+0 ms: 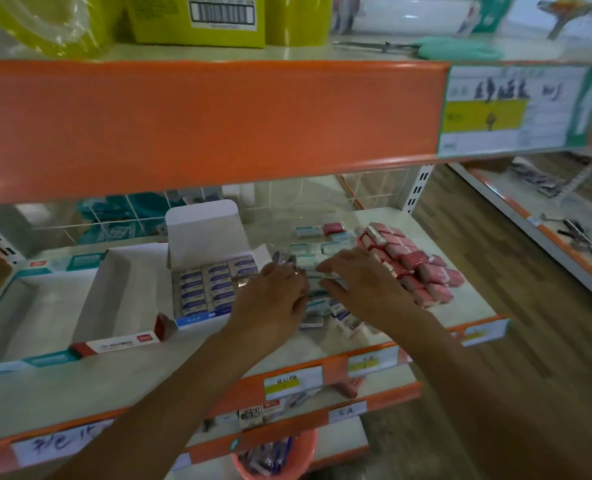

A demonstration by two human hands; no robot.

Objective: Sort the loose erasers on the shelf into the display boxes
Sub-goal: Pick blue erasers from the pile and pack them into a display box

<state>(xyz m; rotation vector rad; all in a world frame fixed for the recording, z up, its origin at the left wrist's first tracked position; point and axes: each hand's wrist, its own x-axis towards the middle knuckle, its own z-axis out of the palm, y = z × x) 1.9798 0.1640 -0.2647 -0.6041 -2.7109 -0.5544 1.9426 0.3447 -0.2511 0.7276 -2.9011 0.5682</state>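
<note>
A heap of loose erasers in blue-and-white sleeves lies mid-shelf. Both hands reach into it: my left hand curls over its left side, and my right hand pinches a small wrapped eraser at the fingertips. What the left fingers hold is hidden. Left of the heap stands an open display box with rows of blue-labelled erasers and its lid flap up. Further left sit two empty white display boxes. Pink wrapped erasers are piled on the right.
The orange edge of the shelf above hangs low over the work area. A wire grid backs the shelf. Lower shelves hold small cartons, and a pink basket sits beneath. Wooden floor and another shelf unit lie to the right.
</note>
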